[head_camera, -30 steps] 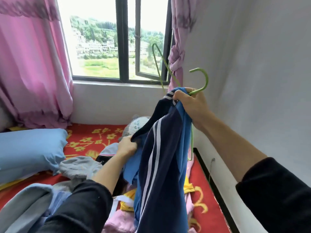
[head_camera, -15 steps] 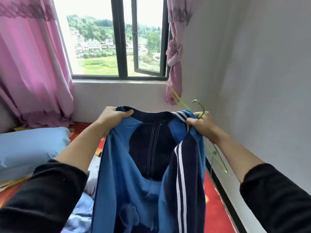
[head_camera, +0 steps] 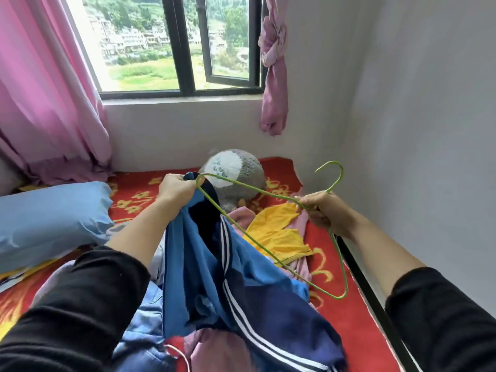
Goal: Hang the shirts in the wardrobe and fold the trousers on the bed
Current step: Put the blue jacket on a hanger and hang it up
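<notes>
Two hands are working well apart, each clamped on its own thing. The left hand (head_camera: 178, 189) is gripping the dark collar of a blue and navy track jacket (head_camera: 230, 280), fingers curled into the cloth. The right hand (head_camera: 323, 214) is pinching a green wire hanger (head_camera: 279, 196) at the neck just under its hook. The coming move is turning on the hanger's long axis. It is running on a slant from its far shoulder tip, lying just beside the left hand at the collar opening, down and rightward to the other tip, hanging low over the bed (head_camera: 359, 326) on the wall side. So the left hand is sitting nearer the collar and is probably holding it open, while the right hand is likely steering the wire in leftward. Whether that far tip is already inside the neck or only crossing in front of it cannot be told. The jacket is hanging from the left hand toward the person's lap, its white-striped part trailing onto the pile. Beyond it a yellow top (head_camera: 276, 233) and some pink cloth are lying on the red cover, with a grey soft toy (head_camera: 236, 167) and a blue pillow (head_camera: 51, 216) further out. The jacket's hem is running off the bottom edge, the left fingertips are hiding in the fabric, and no wardrobe is showing.
</notes>
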`<state>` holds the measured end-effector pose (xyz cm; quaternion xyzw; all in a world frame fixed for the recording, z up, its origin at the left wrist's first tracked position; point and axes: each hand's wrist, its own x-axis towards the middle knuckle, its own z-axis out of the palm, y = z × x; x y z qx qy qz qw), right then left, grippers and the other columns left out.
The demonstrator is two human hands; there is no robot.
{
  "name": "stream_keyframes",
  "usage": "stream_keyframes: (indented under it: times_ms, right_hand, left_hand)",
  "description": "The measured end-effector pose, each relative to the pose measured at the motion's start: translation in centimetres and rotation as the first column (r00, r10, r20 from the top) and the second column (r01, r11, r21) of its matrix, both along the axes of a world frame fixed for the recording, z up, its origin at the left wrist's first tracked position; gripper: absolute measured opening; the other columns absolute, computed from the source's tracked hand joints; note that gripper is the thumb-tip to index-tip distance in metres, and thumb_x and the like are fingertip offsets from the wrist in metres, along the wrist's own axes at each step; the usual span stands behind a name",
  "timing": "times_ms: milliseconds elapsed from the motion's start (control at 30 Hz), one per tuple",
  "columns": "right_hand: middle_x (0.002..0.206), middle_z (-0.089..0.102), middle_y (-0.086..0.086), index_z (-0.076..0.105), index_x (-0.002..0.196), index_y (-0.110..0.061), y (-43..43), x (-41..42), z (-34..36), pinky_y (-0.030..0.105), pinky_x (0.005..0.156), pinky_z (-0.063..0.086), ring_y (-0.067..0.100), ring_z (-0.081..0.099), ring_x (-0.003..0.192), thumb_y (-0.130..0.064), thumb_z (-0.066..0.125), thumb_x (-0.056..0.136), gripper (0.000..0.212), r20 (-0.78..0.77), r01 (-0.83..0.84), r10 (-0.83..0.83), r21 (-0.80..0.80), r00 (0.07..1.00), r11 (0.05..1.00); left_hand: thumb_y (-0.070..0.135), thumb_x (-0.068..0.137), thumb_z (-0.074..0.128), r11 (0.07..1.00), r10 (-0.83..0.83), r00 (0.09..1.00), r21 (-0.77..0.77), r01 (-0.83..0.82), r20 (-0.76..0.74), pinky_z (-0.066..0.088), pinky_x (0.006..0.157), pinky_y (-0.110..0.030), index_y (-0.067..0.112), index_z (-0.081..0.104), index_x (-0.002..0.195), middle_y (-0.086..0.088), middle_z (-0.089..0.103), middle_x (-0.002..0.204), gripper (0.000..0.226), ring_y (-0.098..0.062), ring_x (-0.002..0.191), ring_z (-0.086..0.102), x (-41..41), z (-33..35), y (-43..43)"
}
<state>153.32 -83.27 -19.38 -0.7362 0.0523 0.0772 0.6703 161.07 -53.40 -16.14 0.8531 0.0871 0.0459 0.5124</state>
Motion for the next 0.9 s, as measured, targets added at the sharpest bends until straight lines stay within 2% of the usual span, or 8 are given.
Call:
stream_keyframes:
  times_ms: [200, 333, 500, 567, 700, 767, 833, 900]
  right_hand:
    - [0.045, 0.026, -0.002, 0.066, 0.077, 0.0, 0.6, -1.1, -3.1, 0.015, 0.039, 0.014, 0.007, 0.021, 0.036, -0.016, 0.059, 0.092, 0.023, -0.073, -0.04, 0.029, -0.157, 0.997, 0.987]
    - [0.051, 0.027, -0.002, 0.065, 0.09, 0.0, 4.2, -0.6, -3.1, 0.016, 0.037, 0.017, 0.005, 0.024, 0.038, -0.008, 0.054, 0.094, 0.015, -0.077, -0.148, 0.138, -0.143, 0.987, 0.979]
    - [0.047, 0.025, -0.003, 0.052, 0.072, -0.008, 8.6, 0.8, -5.5, 0.018, 0.036, 0.019, 0.007, 0.022, 0.036, -0.006, 0.058, 0.088, 0.017, -0.059, -0.023, 0.005, -0.302, 0.998, 0.953]
    - [0.046, 0.025, -0.005, 0.048, 0.062, -0.011, 9.4, 1.3, -6.1, 0.021, 0.038, 0.018, 0.01, 0.023, 0.042, -0.007, 0.058, 0.087, 0.027, 0.028, 0.095, -0.091, -0.285, 0.995, 0.954]
    - [0.037, 0.03, -0.016, 0.031, 0.048, -0.018, 9.9, 1.4, -5.4, 0.017, 0.037, 0.017, 0.002, 0.026, 0.036, -0.001, 0.055, 0.087, 0.049, 0.115, 0.121, -0.102, -0.168, 0.988, 0.978]
    - [0.036, 0.033, -0.016, 0.034, 0.05, -0.013, 10.1, 1.1, -4.9, 0.015, 0.037, 0.019, 0.002, 0.029, 0.033, 0.002, 0.053, 0.088, 0.045, 0.141, 0.077, -0.056, -0.151, 0.988, 0.986]
    - [0.045, 0.028, -0.008, 0.042, 0.056, -0.006, 10.4, 0.8, -4.7, 0.019, 0.039, 0.017, 0.004, 0.022, 0.039, 0.0, 0.054, 0.088, 0.035, 0.169, 0.03, -0.008, -0.132, 0.986, 0.991]
    - [0.049, 0.024, -0.003, 0.048, 0.063, -0.004, 10.8, 0.7, -4.8, 0.02, 0.04, 0.016, 0.007, 0.02, 0.042, -0.001, 0.055, 0.088, 0.026, 0.173, -0.007, 0.027, -0.112, 0.985, 0.994]
  left_hand:
    - [0.037, 0.082, 0.071, 0.998, -0.056, 0.998, 0.016, 0.056, -0.008, 0.024, 0.046, -0.026, 0.014, 0.042, 0.054, 0.0, 0.036, 0.052, 0.047, -0.015, 0.048, 0.03, -0.4, -0.4, -1.0]
    - [0.035, 0.083, 0.071, 0.983, -0.176, 0.984, -0.047, 0.177, 0.033, 0.032, 0.048, -0.025, 0.002, 0.065, 0.069, -0.004, 0.048, 0.059, 0.036, -0.016, 0.052, 0.039, -1.6, -0.4, -3.1]
    - [0.035, 0.085, 0.068, 0.943, -0.32, 0.947, -0.086, 0.322, 0.028, 0.034, 0.042, -0.017, 0.003, 0.06, 0.074, -0.009, 0.05, 0.063, 0.035, -0.012, 0.046, 0.043, -4.0, 0.5, -4.4]
    - [0.038, 0.087, 0.066, 0.867, -0.497, 0.863, -0.019, 0.498, -0.086, 0.04, 0.047, -0.017, 0.0, 0.068, 0.074, -0.006, 0.058, 0.062, 0.041, -0.009, 0.049, 0.051, -5.0, 1.1, -3.5]
    - [0.05, 0.085, 0.06, 0.548, -0.735, 0.431, -0.085, 0.832, -0.524, 0.058, 0.07, -0.029, 0.024, 0.069, 0.111, -0.006, 0.072, 0.093, 0.038, -0.016, 0.074, 0.067, -6.3, 2.0, -1.0]
    - [0.047, 0.086, 0.062, 0.632, -0.697, 0.571, 0.006, 0.775, -0.434, 0.056, 0.087, -0.039, 0.023, 0.064, 0.12, -0.008, 0.072, 0.104, 0.042, -0.022, 0.093, 0.07, -5.2, 0.9, -0.4]
    - [0.046, 0.079, 0.067, 0.703, -0.582, 0.791, 0.373, 0.606, -0.189, 0.046, 0.101, -0.044, 0.029, 0.058, 0.125, -0.001, 0.063, 0.122, 0.05, -0.021, 0.115, 0.058, -3.1, -0.9, 0.2]
    - [0.036, 0.076, 0.067, 0.453, -0.579, 0.8, 0.755, 0.474, -0.155, 0.035, 0.107, -0.043, 0.03, 0.05, 0.133, 0.002, 0.049, 0.136, 0.06, -0.021, 0.129, 0.039, -1.9, -2.5, 0.5]
